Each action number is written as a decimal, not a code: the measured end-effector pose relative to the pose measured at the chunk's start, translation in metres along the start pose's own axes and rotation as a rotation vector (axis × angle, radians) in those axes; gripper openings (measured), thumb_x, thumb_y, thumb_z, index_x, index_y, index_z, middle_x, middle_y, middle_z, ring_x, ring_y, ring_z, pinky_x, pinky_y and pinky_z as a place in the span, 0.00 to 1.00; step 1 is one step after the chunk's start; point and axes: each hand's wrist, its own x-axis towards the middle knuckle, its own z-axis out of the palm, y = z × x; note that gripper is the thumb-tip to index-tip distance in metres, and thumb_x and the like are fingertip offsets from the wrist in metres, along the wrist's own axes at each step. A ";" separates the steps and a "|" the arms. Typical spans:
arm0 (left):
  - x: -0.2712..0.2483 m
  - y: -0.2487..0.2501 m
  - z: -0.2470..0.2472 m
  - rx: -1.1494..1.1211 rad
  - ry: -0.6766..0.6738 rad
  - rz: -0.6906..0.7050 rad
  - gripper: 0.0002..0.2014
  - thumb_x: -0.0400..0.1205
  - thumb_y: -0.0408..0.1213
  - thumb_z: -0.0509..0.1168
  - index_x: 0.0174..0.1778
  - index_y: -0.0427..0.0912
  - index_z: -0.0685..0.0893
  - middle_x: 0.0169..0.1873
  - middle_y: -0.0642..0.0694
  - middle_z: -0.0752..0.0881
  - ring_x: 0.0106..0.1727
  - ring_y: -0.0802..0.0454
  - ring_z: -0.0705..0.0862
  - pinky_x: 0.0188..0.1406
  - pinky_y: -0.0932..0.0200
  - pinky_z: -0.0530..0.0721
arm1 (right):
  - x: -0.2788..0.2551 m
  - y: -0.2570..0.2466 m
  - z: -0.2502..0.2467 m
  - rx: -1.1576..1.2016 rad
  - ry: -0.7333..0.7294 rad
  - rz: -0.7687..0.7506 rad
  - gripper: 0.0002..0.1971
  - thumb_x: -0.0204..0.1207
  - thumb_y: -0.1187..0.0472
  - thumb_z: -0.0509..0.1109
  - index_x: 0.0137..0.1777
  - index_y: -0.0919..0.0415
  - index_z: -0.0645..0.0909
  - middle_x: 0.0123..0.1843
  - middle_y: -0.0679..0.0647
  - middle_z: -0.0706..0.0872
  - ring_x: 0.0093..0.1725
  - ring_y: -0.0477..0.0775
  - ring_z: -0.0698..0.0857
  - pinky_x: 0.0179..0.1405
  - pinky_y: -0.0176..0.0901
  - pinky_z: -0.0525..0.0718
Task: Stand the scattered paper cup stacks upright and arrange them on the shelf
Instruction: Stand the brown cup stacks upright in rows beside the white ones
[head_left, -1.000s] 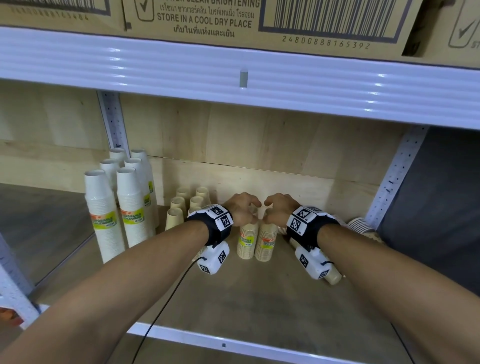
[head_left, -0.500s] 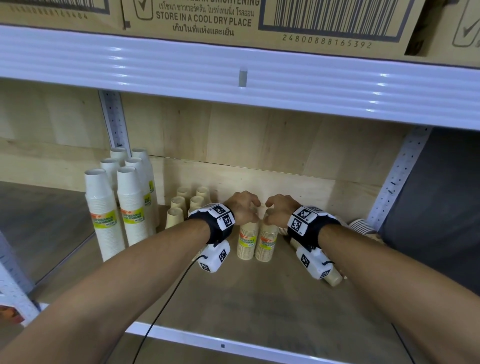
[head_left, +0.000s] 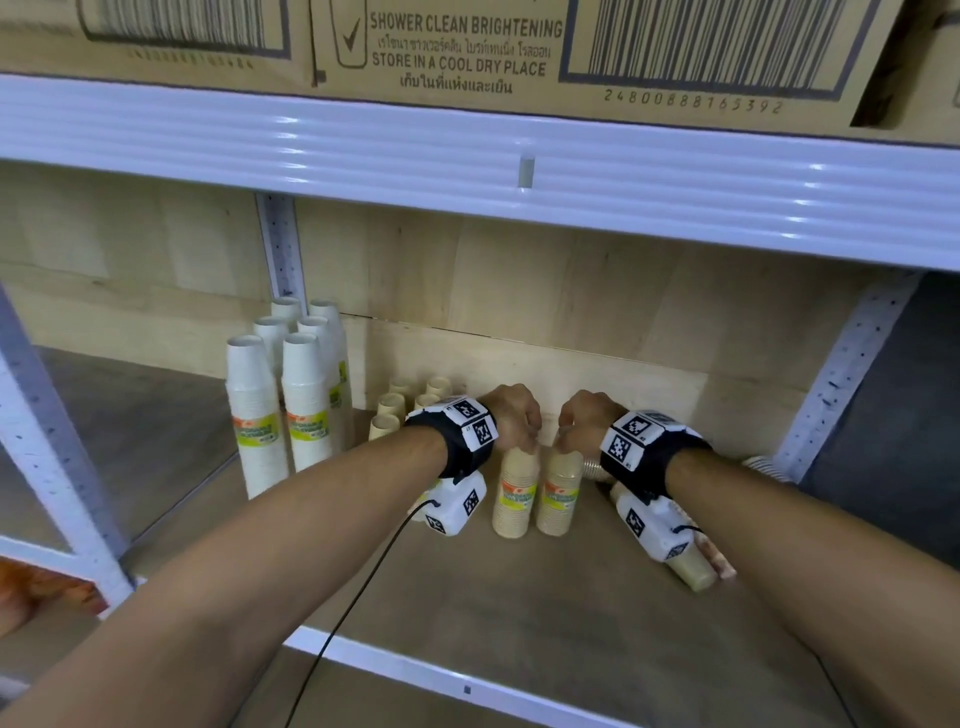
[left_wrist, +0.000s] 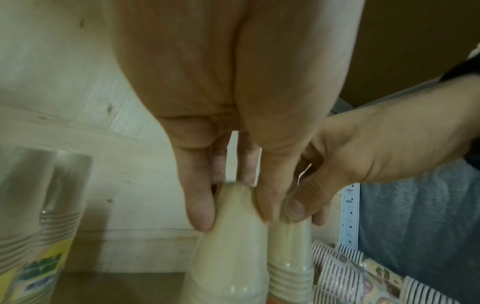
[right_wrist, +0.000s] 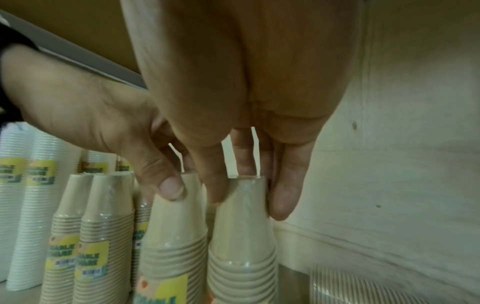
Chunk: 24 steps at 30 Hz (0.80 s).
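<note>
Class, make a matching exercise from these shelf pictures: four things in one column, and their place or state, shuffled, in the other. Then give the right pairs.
Things:
1. tall white cup stacks
2. left hand
3. right hand
4. striped cup stack

States:
A. grips the right-hand beige stack
B. lies on its side
C. stand upright at far left
D. grips the left-hand beige stack

Pairs: 1-C, 2-D, 3-A, 4-B

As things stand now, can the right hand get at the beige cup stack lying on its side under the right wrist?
Probably not at once: the right hand grips an upright beige stack, so it must let go first. The lying stack itself sits near, nothing covering it.
</note>
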 end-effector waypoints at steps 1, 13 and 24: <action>-0.004 0.000 -0.003 0.000 -0.041 -0.026 0.18 0.75 0.37 0.77 0.61 0.40 0.86 0.52 0.45 0.85 0.45 0.48 0.84 0.36 0.61 0.83 | -0.001 -0.004 0.000 -0.009 -0.003 -0.010 0.16 0.73 0.60 0.76 0.58 0.68 0.86 0.59 0.61 0.88 0.49 0.53 0.85 0.31 0.33 0.74; -0.071 -0.031 -0.048 -0.011 -0.214 -0.222 0.21 0.74 0.28 0.77 0.64 0.33 0.85 0.58 0.35 0.88 0.44 0.41 0.89 0.55 0.46 0.88 | -0.016 -0.073 -0.007 -0.063 -0.203 -0.166 0.20 0.65 0.52 0.82 0.52 0.65 0.86 0.39 0.54 0.87 0.37 0.53 0.85 0.42 0.44 0.87; -0.113 -0.084 -0.060 0.081 -0.073 -0.306 0.19 0.73 0.29 0.77 0.61 0.34 0.86 0.54 0.40 0.88 0.48 0.46 0.85 0.51 0.49 0.89 | -0.020 -0.137 0.015 0.104 -0.177 -0.327 0.11 0.67 0.59 0.82 0.45 0.62 0.85 0.33 0.51 0.83 0.30 0.48 0.82 0.25 0.35 0.78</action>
